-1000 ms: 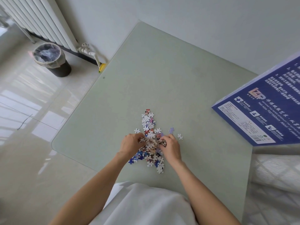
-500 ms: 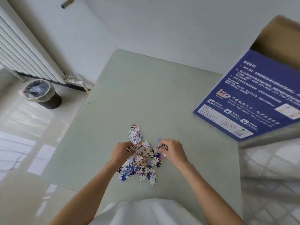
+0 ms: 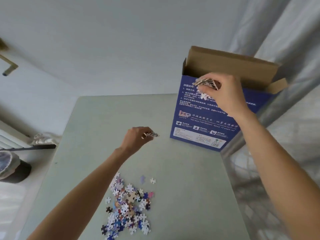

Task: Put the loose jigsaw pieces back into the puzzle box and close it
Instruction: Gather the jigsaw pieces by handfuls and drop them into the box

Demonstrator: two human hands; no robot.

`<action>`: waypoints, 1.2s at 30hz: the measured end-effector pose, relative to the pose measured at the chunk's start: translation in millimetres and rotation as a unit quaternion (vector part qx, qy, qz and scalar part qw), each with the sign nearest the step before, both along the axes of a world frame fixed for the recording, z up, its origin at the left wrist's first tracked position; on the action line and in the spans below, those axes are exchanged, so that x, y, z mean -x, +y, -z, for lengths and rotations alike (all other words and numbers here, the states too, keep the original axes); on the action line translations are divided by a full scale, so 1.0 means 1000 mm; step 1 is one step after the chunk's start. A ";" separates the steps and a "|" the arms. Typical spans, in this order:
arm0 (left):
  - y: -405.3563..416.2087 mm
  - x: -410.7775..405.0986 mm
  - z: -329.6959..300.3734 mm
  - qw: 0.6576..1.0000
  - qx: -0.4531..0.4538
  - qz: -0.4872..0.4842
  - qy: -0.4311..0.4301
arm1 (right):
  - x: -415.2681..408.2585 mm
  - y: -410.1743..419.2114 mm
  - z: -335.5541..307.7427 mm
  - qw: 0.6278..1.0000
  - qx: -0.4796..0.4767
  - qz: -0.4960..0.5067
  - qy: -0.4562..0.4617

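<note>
Pale grey walls back a light green tabletop [image 3: 97, 135] that fills the middle of the view. At its far right corner stands the blue puzzle box [image 3: 204, 125], upright, its brown cardboard top flap [image 3: 230, 64] folded open and back.

The right hand [image 3: 223, 94] is raised in front of the box's upper edge, just below the open mouth; its fingers [image 3: 210, 84] are curled round a bunch of jigsaw pieces [image 3: 205, 84], some of which hang below the fingers against the blue printed face. The left hand [image 3: 136, 138] is lifted above the middle of the tabletop, lower than the right and to the left of the box, well apart from it; its fingers pinch a few more pieces [image 3: 152, 135] that stick out to the right.

Near the front edge, between the two forearms, lies the heap of loose pieces [image 3: 128, 207], mostly white, blue and purple, spread flat on the surface. Two stray pieces [image 3: 147, 180] lie just beyond the heap's far right side.

At the left, on the floor beside the tabletop, stands a dark waste bin [image 3: 12, 168] lined with a plastic bag, with a white radiator [image 3: 10, 137] behind it.
</note>
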State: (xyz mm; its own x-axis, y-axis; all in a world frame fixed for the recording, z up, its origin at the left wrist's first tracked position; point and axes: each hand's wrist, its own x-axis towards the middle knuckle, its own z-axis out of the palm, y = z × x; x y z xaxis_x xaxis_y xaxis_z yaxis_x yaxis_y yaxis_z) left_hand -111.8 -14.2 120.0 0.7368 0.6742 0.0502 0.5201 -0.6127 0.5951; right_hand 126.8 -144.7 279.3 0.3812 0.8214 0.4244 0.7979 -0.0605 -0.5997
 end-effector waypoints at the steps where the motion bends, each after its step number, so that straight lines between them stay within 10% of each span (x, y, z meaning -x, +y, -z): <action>1: 0.004 -0.016 -0.019 0.999 -0.022 0.011 -0.033 | -0.012 0.002 -0.004 1.000 -0.012 0.015 -0.013; 13: 0.021 -0.155 -0.157 0.942 -0.171 0.092 -0.272 | -0.091 0.012 0.003 0.980 0.058 0.044 -0.185; 21: 0.023 -0.206 -0.155 0.966 -0.214 0.122 -0.078 | -0.100 0.009 0.002 0.987 0.086 0.052 -0.127; 36: 0.022 -0.179 -0.142 0.958 -0.211 0.151 -0.124 | -0.097 0.021 -0.008 0.984 0.102 -0.010 -0.145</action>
State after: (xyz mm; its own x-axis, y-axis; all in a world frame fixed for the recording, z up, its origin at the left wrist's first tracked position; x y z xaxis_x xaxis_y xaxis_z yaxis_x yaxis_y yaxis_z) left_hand 67.2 7.7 262.3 0.8252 0.3144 0.4692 0.1570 -0.9257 0.3441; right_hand 223.6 -123.5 287.7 0.2512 0.9065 0.3393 0.9361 -0.1384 -0.3233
